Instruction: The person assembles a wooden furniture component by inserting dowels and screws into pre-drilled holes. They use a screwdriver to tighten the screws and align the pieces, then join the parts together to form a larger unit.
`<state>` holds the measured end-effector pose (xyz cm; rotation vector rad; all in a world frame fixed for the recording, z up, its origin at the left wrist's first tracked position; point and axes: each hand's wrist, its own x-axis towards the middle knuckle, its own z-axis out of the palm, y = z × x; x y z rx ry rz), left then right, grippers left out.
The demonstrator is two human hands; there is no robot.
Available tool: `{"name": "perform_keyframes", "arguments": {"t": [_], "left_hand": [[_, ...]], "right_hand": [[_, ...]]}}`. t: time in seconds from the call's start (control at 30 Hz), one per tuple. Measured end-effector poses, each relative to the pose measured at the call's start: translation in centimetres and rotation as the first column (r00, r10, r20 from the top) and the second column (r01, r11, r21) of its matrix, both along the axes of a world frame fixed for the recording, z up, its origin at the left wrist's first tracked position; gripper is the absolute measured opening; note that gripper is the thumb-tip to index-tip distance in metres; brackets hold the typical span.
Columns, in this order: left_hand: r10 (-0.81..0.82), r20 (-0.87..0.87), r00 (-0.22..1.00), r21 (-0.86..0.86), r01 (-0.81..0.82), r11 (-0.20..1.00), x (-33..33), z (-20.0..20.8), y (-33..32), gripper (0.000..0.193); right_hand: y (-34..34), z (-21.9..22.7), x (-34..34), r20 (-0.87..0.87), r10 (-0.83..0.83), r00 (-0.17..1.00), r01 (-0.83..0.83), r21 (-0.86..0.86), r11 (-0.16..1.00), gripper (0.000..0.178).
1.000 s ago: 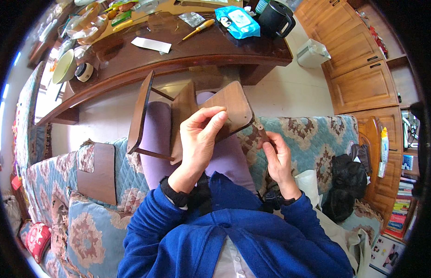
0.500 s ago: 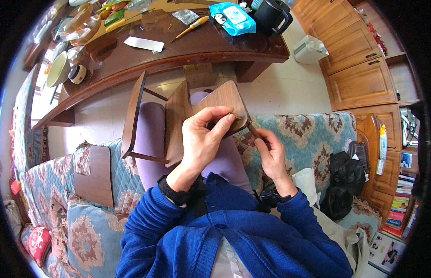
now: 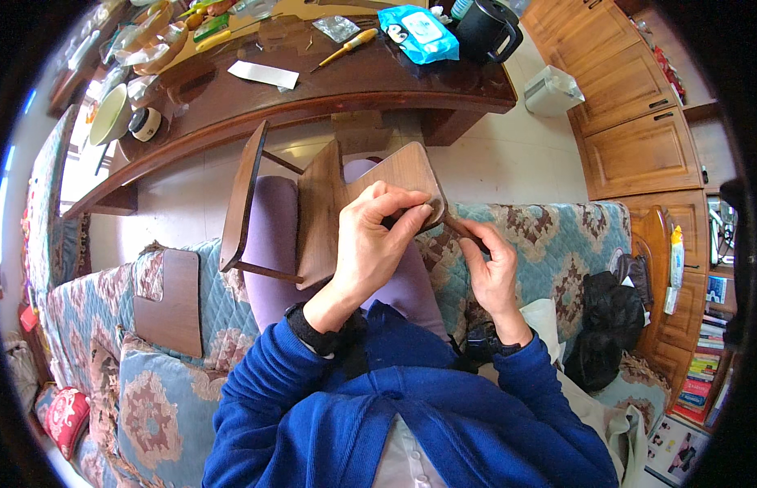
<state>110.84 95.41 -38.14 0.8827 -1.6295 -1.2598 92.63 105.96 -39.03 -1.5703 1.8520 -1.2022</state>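
Note:
A partly joined wooden stand of flat brown panels (image 3: 321, 211) and thin rods rests across my lap. My left hand (image 3: 377, 236) is closed in a pinch at the rounded corner of its right-hand panel (image 3: 403, 168). Whatever is between thumb and forefinger is too small to make out. Just right of that corner, my right hand (image 3: 494, 272) grips a slim wooden rod (image 3: 455, 225) with forefinger and thumb. The rod's inner end meets the panel's underside near the corner. My left fingers partly hide where they join.
A loose brown panel (image 3: 169, 313) with a cut-out lies on the sofa to my left. On the dark table (image 3: 208, 102) ahead are a yellow-handled screwdriver (image 3: 348, 47), a white strip (image 3: 263, 74), a blue wipes pack (image 3: 419, 34) and a black kettle (image 3: 486, 31). A white bin (image 3: 552, 91) stands beyond.
The whole view has shifted slightly. My left hand keeps its pinch at the panel corner. My right forefinger is straighter along the rod, and the thumb has moved a little away from it.

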Motion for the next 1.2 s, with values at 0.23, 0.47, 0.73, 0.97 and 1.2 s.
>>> {"name": "perform_keyframes", "arguments": {"t": [0.23,0.47,0.73,0.97,1.2], "left_hand": [[0.01,0.002,1.0,-0.045,-0.01,0.999,0.1,-0.3,0.0,0.015],[0.005,0.072,0.997,-0.073,0.001,0.997,0.1,0.1,0.0,0.016],[-0.058,0.131,0.99,-0.098,0.072,0.993,0.0,0.4,-0.5,0.014],[-0.02,0.224,0.974,-0.086,0.041,0.995,0.0,1.2,-1.0,0.01],[-0.102,0.206,0.973,-0.148,0.134,0.98,-0.1,1.5,-1.0,0.011]], "right_hand": [[-0.4,-0.2,-0.2,0.016,0.01,1.0,-0.009,-0.066,0.998,0.025],[-0.5,-0.6,-0.9,0.049,0.005,0.999,-0.001,-0.078,0.997,0.023],[-0.5,-1.0,-2.3,0.155,0.14,0.978,-0.141,0.001,0.99,0.014],[-0.6,-0.7,-1.7,0.127,0.077,0.989,-0.074,-0.023,0.997,0.02],[-0.2,-2.0,-2.0,-0.06,0.083,0.995,-0.091,-0.139,0.986,0.019]]}}
